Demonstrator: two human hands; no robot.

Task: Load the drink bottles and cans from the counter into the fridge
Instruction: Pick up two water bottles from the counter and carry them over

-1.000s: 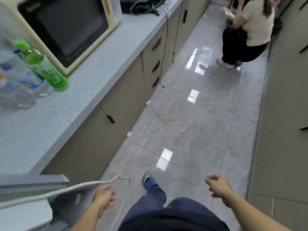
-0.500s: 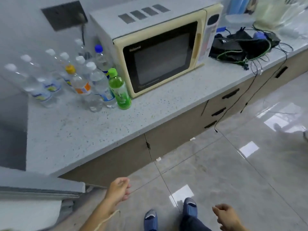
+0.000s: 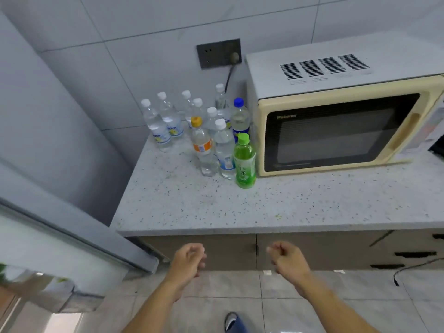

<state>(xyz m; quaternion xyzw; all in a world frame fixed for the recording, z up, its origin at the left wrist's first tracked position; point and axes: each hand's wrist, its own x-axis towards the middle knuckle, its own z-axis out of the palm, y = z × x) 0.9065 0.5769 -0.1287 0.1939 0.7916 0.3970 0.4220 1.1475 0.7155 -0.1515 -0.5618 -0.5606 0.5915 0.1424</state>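
Bare of any load, the left hand (image 3: 188, 258) and right hand (image 3: 287, 259) hang loosely curled, apart from each other, just near of the counter (image 3: 264, 207) edge. On the speckled stone, the green bottle (image 3: 244, 162) stands upright just left of the microwave (image 3: 336, 131). Beside it are the orange-capped bottle (image 3: 202, 146) and clear water bottles (image 3: 165, 121), clustered toward the far wall. An open fridge door (image 3: 60, 236) sits at near left.
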